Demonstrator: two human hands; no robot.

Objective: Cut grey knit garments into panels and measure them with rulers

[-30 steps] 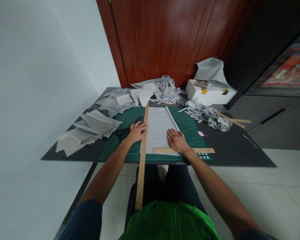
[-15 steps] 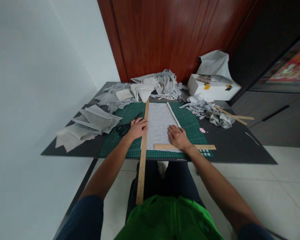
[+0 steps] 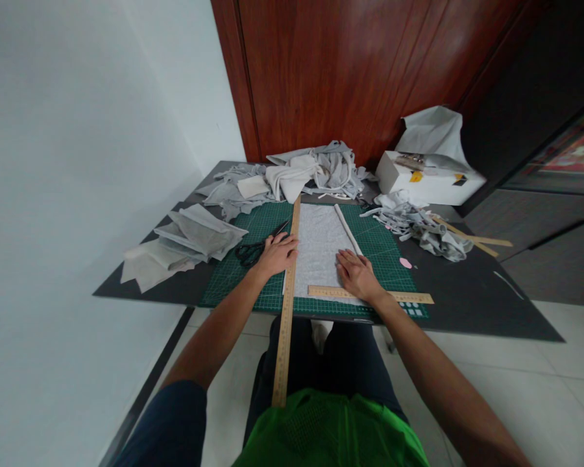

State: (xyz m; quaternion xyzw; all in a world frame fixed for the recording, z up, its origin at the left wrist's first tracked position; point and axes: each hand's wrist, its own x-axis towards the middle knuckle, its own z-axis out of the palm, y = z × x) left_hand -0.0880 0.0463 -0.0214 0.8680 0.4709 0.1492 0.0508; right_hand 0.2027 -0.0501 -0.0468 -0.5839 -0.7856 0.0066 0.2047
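Note:
My left hand (image 3: 278, 253) lies palm down with its fingertips across a long wooden ruler (image 3: 284, 337), which runs along the left side of a light grey cloth (image 3: 316, 237) and overhangs the table's front edge. Beside that hand lie black scissors (image 3: 251, 253) on the green cutting mat (image 3: 219, 282). My right hand (image 3: 358, 272) rests flat, fingers stretched, on the cloth's right part, near its rolled right edge (image 3: 346, 227). A shorter wooden ruler (image 3: 413, 298) crosses the cloth's lower end, partly hidden under my right wrist.
Folded grey fabric pieces (image 3: 202, 233) lie at the left of the dark table (image 3: 467, 292). A heap of cloth (image 3: 292, 178) fills the back. To the right are scraps (image 3: 409, 224), wooden strips (image 3: 486, 240), a pink piece (image 3: 405, 263) and a white box (image 3: 425, 178).
The head view has shifted, so the whole scene sits slightly further right and lower. Both hands keep their places on the ruler and the cloth.

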